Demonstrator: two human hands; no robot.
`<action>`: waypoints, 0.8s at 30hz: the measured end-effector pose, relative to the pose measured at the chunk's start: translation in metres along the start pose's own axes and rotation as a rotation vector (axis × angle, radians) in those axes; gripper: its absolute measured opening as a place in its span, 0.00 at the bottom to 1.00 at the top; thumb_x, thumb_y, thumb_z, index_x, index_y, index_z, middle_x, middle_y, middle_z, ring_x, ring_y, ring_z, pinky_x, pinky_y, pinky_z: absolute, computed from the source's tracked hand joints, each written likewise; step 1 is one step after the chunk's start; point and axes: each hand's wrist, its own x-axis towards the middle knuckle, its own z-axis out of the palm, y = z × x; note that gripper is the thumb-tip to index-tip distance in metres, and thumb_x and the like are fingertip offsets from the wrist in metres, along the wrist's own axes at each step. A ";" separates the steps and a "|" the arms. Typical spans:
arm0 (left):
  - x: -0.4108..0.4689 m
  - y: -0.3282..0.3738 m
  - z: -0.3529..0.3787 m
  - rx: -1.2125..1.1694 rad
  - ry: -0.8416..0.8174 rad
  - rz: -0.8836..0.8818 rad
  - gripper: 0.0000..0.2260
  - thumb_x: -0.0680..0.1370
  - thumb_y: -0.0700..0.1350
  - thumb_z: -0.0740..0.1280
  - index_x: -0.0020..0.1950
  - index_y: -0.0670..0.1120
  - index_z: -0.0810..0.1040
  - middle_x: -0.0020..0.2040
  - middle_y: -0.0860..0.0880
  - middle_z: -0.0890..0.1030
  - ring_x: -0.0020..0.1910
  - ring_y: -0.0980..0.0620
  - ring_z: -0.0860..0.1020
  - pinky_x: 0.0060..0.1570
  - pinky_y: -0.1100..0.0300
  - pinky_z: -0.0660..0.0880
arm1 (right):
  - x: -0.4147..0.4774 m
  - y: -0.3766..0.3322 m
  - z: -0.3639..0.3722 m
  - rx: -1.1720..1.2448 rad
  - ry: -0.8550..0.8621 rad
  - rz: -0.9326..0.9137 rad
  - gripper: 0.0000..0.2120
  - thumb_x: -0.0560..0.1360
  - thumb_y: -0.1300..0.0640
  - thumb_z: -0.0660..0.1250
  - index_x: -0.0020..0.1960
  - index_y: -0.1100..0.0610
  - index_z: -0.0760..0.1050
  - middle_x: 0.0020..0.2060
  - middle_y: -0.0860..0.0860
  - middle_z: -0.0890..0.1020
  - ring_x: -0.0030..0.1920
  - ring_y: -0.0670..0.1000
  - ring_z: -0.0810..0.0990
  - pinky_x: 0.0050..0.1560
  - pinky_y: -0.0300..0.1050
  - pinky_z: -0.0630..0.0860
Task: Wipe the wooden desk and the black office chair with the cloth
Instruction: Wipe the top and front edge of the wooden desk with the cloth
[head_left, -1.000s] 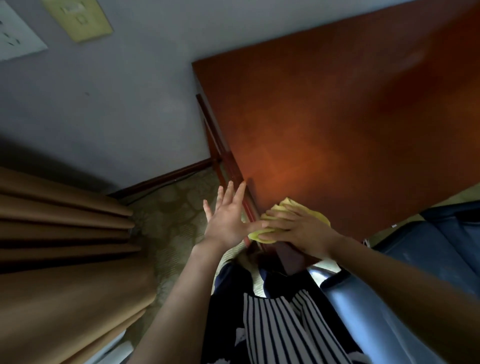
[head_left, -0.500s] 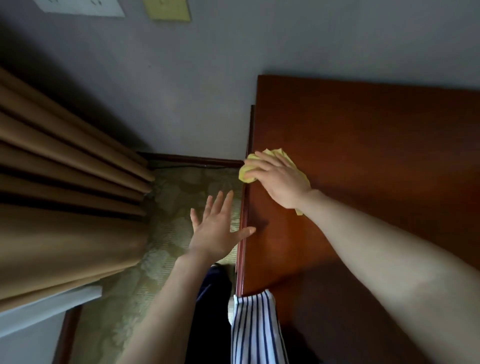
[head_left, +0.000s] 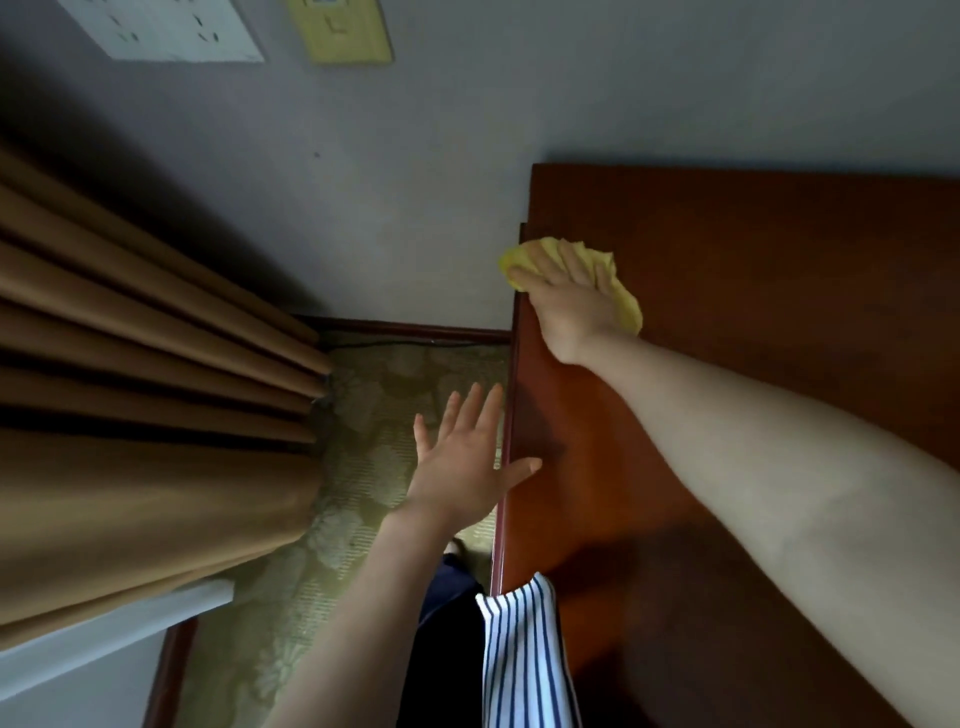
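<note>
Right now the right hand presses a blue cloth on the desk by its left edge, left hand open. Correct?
One error: the cloth is yellow, not blue, as the head view shows. The rest holds: the right hand presses it on the desk by the left edge, and the left hand is open.

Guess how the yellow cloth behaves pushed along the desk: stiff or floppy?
Probably floppy: the yellow cloth lies crumpled in folds under the right hand. Likely light, and it should slide easily on the smooth desk.
</note>
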 end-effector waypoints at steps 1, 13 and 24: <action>-0.001 -0.001 0.001 -0.002 -0.007 0.001 0.39 0.76 0.63 0.60 0.78 0.52 0.41 0.79 0.50 0.43 0.77 0.49 0.40 0.70 0.41 0.35 | -0.011 -0.003 0.004 0.007 -0.017 -0.002 0.30 0.81 0.63 0.52 0.76 0.40 0.48 0.77 0.44 0.43 0.76 0.52 0.38 0.74 0.57 0.39; -0.027 0.007 -0.003 0.188 -0.136 0.244 0.41 0.75 0.59 0.66 0.78 0.52 0.43 0.78 0.48 0.39 0.77 0.47 0.40 0.71 0.39 0.39 | -0.198 -0.043 0.077 -0.007 0.061 0.134 0.23 0.81 0.45 0.50 0.76 0.41 0.55 0.76 0.43 0.55 0.77 0.49 0.48 0.73 0.52 0.44; -0.036 0.091 0.059 0.566 -0.373 0.580 0.43 0.75 0.59 0.66 0.78 0.50 0.40 0.77 0.47 0.34 0.76 0.45 0.36 0.72 0.40 0.41 | -0.357 -0.040 0.123 0.033 0.211 0.295 0.21 0.72 0.53 0.58 0.62 0.41 0.76 0.63 0.42 0.77 0.65 0.48 0.75 0.65 0.52 0.68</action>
